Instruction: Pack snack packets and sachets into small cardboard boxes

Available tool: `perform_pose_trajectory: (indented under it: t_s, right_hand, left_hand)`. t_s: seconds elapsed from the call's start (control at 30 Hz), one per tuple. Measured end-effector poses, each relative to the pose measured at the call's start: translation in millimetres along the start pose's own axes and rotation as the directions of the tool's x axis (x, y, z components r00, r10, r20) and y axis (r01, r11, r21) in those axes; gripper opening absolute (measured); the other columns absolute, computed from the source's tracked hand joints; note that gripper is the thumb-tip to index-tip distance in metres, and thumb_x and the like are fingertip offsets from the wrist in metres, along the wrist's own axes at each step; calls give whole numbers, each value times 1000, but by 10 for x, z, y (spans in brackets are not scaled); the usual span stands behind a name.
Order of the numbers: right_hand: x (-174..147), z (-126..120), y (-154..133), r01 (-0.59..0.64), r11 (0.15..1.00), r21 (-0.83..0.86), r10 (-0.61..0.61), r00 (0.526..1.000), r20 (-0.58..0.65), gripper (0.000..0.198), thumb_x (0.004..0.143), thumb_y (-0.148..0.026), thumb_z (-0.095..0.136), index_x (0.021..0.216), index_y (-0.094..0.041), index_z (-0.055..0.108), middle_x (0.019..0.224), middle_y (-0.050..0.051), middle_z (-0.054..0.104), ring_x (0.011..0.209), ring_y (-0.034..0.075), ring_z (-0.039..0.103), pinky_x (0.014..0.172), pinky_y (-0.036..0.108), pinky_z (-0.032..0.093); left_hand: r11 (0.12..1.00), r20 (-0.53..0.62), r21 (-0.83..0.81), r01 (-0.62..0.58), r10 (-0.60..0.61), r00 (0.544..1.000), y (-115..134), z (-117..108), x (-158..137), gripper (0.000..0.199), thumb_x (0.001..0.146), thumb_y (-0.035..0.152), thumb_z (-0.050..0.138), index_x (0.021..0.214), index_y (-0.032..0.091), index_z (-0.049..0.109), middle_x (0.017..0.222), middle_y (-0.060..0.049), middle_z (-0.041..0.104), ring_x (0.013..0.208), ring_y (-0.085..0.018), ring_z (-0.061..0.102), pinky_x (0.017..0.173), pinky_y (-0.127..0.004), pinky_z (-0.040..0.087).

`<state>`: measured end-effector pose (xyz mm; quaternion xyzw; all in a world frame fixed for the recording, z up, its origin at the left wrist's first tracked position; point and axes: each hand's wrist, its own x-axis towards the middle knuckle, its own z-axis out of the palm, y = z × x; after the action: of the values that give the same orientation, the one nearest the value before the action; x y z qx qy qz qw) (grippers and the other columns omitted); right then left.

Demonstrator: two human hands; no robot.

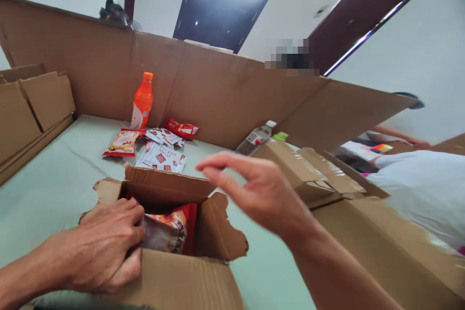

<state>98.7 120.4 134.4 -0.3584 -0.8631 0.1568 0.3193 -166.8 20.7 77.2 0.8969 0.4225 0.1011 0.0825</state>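
Note:
An uncovered cardboard box (189,276) stands before me with its torn flaps folded outward. Inside it lies a red food packet (170,232) with a clear front. My left hand (109,240) rests over the box's left side, its fingers curled inward beside the packet. What those fingers grip is hidden. Above the right flap, my right hand (250,189) hangs in the air, holding nothing, with thumb and forefinger stretched forward and slightly apart. Beyond the box are white sachets (163,157), a red-and-yellow snack packet (123,143) and a rolled red packet (181,129).
An orange bottle (143,101) stands by the tall cardboard wall (218,92). A clear bottle (257,138) leans at the right, near a green cap (280,136). More cardboard boxes (301,164) fill the right side; another box (47,101) is at left. A person's white sleeve (425,179) shows far right.

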Motion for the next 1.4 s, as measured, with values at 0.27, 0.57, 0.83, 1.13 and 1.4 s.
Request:
perform_pose_trajectory:
  t_s: [0.27, 0.57, 0.83, 1.13, 1.4]
  right_hand:
    - [694, 694, 1733, -545, 837, -47, 547, 835, 65, 51, 77, -25, 80, 126, -14, 73, 140, 18, 69, 132, 34, 64, 111, 44, 50]
    - [866, 1231, 2075, -586, 805, 92, 542, 790, 287, 41, 73, -17, 81, 113, -16, 70, 86, 5, 77, 76, 23, 75, 78, 36, 61]
    - [533, 1019, 1425, -499, 837, 223, 421, 849, 319, 16, 71, -11, 62, 84, -19, 64, 79, -1, 71, 74, 18, 67, 68, 28, 54]
    - [-383, -134, 368, -104, 992, -77, 20, 712, -702, 16, 89, -37, 74, 101, -28, 71, 90, 4, 71, 81, 27, 68, 73, 43, 53]
    - [-728, -4, -107, 304, 906, -294, -370, 906, -203, 50, 94, -2, 55, 127, -35, 72, 105, 0, 83, 91, 22, 80, 80, 32, 62]
  left_hand:
    - [999, 149, -15, 33, -31, 988, 30, -181, 238, 80, 84, 52, 78, 152, 14, 57, 159, -27, 50, 140, -50, 55, 103, -62, 57]
    - [993, 298, -59, 103, -81, 951, 11, -17, 329, 85, 79, 52, 83, 151, 14, 59, 144, -26, 65, 131, -51, 63, 110, -68, 51]
    - [998, 262, -4, 65, -62, 963, 106, 64, 306, 29, 83, 38, 87, 103, 19, 76, 112, -11, 74, 109, -35, 70, 105, -55, 53]
    - [978, 158, 200, -56, 24, 987, 179, 254, 187, 23, 93, 37, 79, 98, 17, 68, 96, -9, 76, 94, -30, 70, 96, -43, 48]
    - [992, 95, 119, -28, 16, 995, 177, 229, 226, 17, 90, 27, 83, 98, 19, 71, 96, -5, 77, 92, -26, 71, 85, -37, 49]
